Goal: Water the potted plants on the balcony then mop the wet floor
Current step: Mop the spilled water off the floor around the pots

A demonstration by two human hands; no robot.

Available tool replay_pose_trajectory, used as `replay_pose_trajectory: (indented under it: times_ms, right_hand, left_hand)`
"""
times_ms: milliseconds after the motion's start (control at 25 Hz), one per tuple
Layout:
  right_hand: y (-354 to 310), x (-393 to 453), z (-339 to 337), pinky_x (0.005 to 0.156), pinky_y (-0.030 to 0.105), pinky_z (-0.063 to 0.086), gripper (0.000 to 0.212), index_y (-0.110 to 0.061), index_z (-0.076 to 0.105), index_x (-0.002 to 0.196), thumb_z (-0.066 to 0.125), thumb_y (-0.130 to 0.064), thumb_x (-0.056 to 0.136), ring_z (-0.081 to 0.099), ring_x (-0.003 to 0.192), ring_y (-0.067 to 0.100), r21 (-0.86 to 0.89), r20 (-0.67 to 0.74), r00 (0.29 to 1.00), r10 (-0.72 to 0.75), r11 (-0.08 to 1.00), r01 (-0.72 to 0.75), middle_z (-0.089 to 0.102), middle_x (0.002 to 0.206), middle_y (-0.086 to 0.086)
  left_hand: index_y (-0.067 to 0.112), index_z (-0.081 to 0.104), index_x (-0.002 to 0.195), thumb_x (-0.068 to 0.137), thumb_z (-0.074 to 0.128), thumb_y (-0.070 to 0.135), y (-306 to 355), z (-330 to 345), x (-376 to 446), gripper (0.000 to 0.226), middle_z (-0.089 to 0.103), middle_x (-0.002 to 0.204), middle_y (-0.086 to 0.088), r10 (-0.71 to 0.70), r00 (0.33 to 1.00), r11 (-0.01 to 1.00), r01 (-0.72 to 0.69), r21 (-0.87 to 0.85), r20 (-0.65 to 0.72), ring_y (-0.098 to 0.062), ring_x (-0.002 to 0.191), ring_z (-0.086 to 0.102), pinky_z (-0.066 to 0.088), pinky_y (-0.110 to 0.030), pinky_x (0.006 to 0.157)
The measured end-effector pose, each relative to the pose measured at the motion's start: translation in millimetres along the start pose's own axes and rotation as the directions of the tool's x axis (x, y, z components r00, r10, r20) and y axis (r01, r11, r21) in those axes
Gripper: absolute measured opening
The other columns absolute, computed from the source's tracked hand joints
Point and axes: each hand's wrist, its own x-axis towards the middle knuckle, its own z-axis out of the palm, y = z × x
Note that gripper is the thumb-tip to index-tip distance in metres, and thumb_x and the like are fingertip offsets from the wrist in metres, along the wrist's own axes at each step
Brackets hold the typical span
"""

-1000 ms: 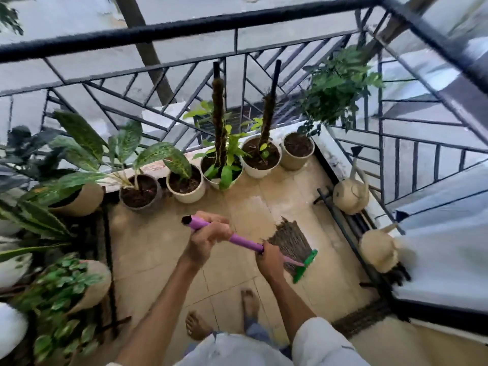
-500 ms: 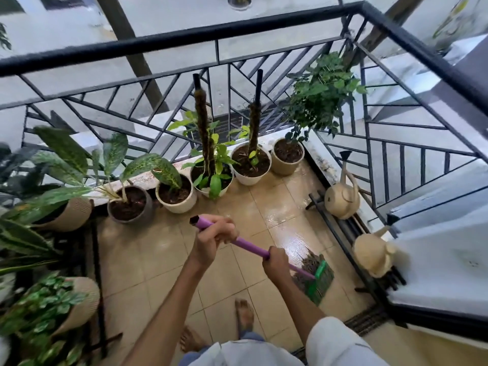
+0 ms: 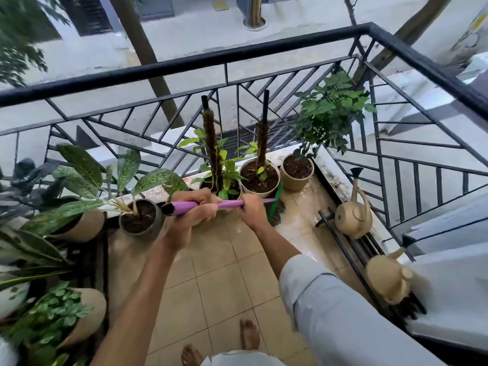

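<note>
I hold a broom by its purple handle with both hands. My left hand grips the handle near its black upper end. My right hand grips it lower down, close to the green collar. The dark bristle head touches the wet tiled floor beside the cream pots. Several potted plants line the railing: a grey pot, a moss-pole plant, a cream pot and a tan pot.
A black railing encloses the balcony. Two beige watering cans sit on a black rack at the right. Woven-pot plants crowd the left side. My bare feet stand on beige tiles.
The broom head has moved from the right-hand floor near the rack forward to the base of the pots. Both hands rose and pushed away from me, and the view tilted up.
</note>
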Motion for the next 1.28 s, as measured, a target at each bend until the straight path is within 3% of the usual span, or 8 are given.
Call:
replay_pose_trajectory:
  times_ms: [120, 280, 560, 800, 920, 1000, 1080, 1280]
  right_hand:
    - [11.6, 0.2, 2.8, 0.102, 0.044, 0.053, 0.031, 0.001, 0.068, 0.128, 0.052, -0.019, 0.11, 0.067, 0.121, 0.036, -0.03, 0.047, 0.999, 0.028, 0.999, -0.027, 0.068, 0.129, 0.021]
    - [63.0, -30.8, 30.9, 0.111, 0.042, 0.046, 0.034, 0.0, 0.062, 0.137, 0.045, -0.015, 0.112, 0.059, 0.133, 0.034, -0.02, 0.086, 0.982, 0.167, 0.986, -0.166, 0.062, 0.14, 0.02]
    - [154.7, -127.8, 62.9, 0.104, 0.044, 0.054, 0.031, -0.003, 0.068, 0.13, 0.049, -0.021, 0.113, 0.065, 0.124, 0.033, -0.014, 0.095, 0.907, 0.41, 0.912, -0.41, 0.067, 0.131, 0.016]
    - [203.6, -205.4, 84.7, 0.108, 0.04, 0.05, 0.033, -0.005, 0.062, 0.137, 0.047, -0.021, 0.113, 0.06, 0.131, 0.029, -0.169, 0.142, 0.839, 0.526, 0.848, -0.503, 0.06, 0.14, 0.014]
    - [187.7, -197.9, 80.3, 0.106, 0.041, 0.051, 0.03, -0.003, 0.064, 0.134, 0.049, -0.016, 0.111, 0.062, 0.128, 0.03, -0.116, 0.125, 0.83, 0.543, 0.839, -0.531, 0.061, 0.138, 0.015]
    - [167.4, -180.1, 73.5, 0.104, 0.043, 0.052, 0.029, 0.001, 0.067, 0.129, 0.052, -0.01, 0.107, 0.064, 0.125, 0.034, -0.084, 0.111, 0.845, 0.523, 0.852, -0.516, 0.063, 0.134, 0.018]
    - [140.1, -156.1, 65.0, 0.102, 0.045, 0.052, 0.027, 0.002, 0.068, 0.126, 0.053, -0.008, 0.106, 0.064, 0.123, 0.035, -0.058, 0.095, 0.881, 0.464, 0.886, -0.46, 0.064, 0.131, 0.019]
    - [55.1, -90.6, 49.7, 0.103, 0.044, 0.05, 0.027, 0.004, 0.068, 0.123, 0.054, -0.01, 0.105, 0.063, 0.122, 0.036, -0.041, 0.073, 0.968, 0.241, 0.97, -0.238, 0.067, 0.128, 0.021]
  left_hand:
    - [0.005, 0.056, 0.066, 0.095, 0.059, 0.015, -24.6, -8.0, -5.8, 0.031, 0.059, 0.072, -0.015, -0.003, 0.999, 0.999, 0.001, 0.032, 0.046, -0.043, 0.073, 0.055, 0.046, -0.06, 0.115]
    - [0.01, 0.065, 0.072, 0.097, 0.055, 0.024, -57.3, 13.2, -22.6, 0.031, 0.062, 0.078, -0.014, -0.115, 0.985, 0.993, 0.116, 0.0, 0.131, -0.037, 0.086, 0.063, 0.04, -0.051, 0.124]
    - [-0.009, 0.058, 0.069, 0.096, 0.053, 0.014, -101.8, 75.7, -37.1, 0.036, 0.047, 0.072, -0.035, -0.326, 0.898, 0.907, 0.385, -0.169, 0.295, -0.032, 0.082, 0.062, 0.041, -0.055, 0.123]
    - [0.006, 0.065, 0.068, 0.096, 0.061, 0.031, -118.3, 126.9, -73.1, 0.038, 0.058, 0.074, -0.014, -0.462, 0.792, 0.81, 0.56, -0.173, 0.398, -0.028, 0.088, 0.067, 0.039, -0.058, 0.124]
    - [0.003, 0.055, 0.06, 0.093, 0.064, 0.03, -99.7, 122.1, -67.7, 0.044, 0.056, 0.07, -0.013, -0.449, 0.821, 0.833, 0.528, -0.167, 0.354, -0.029, 0.084, 0.065, 0.047, -0.059, 0.116]
    - [0.009, 0.056, 0.055, 0.093, 0.063, 0.019, -76.9, 108.6, -59.6, 0.04, 0.054, 0.067, -0.014, -0.397, 0.858, 0.878, 0.459, -0.136, 0.327, -0.03, 0.081, 0.064, 0.051, -0.053, 0.1]
    - [0.012, 0.059, 0.055, 0.092, 0.061, 0.015, -48.3, 88.8, -53.4, 0.037, 0.054, 0.064, -0.019, -0.362, 0.892, 0.913, 0.398, -0.089, 0.272, -0.031, 0.079, 0.064, 0.049, -0.046, 0.093]
    - [-0.004, 0.059, 0.064, 0.093, 0.061, 0.016, 14.0, 23.6, -51.6, 0.036, 0.06, 0.077, -0.029, -0.277, 0.941, 0.959, 0.26, 0.111, 0.193, -0.049, 0.086, 0.059, 0.044, -0.048, 0.084]
